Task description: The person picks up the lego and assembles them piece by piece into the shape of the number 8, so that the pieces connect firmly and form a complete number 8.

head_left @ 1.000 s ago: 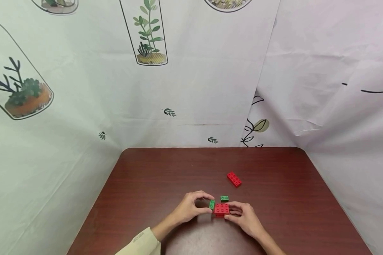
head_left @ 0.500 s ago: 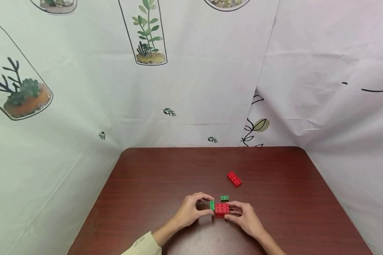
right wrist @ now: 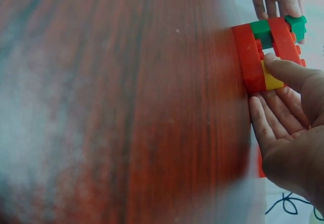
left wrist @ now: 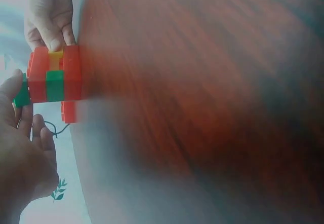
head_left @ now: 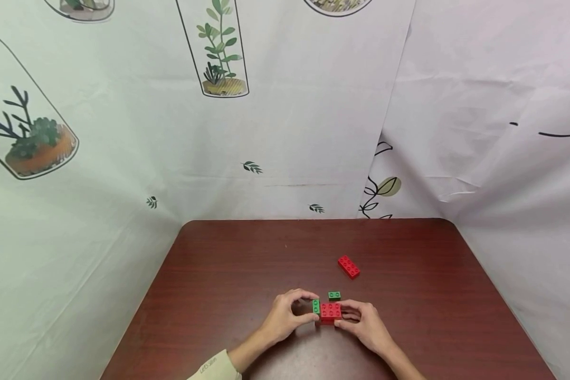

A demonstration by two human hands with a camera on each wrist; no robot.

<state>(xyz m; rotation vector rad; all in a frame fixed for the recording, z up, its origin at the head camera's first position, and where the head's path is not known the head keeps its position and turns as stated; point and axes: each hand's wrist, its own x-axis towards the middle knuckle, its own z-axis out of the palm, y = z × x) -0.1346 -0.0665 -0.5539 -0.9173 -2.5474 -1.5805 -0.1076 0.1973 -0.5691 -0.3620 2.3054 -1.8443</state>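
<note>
your left hand [head_left: 281,317] is pinching a green block [head_left: 315,306] over the left end of a red-topped stack [head_left: 331,312] your right hand [head_left: 368,323] is gripping on the worktop [head_left: 237,264]; seemingly you're seating that block, next needing a straight press.

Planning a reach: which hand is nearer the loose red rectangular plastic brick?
Right. The right hand lies in front of the loose red brick; the left hand lies farther off, to its front left.

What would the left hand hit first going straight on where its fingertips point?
Likely the red-topped brick stack, just past the green brick that the left hand pinches; the right hand grips its far end. Whether brick and stack already touch is unclear.
</note>
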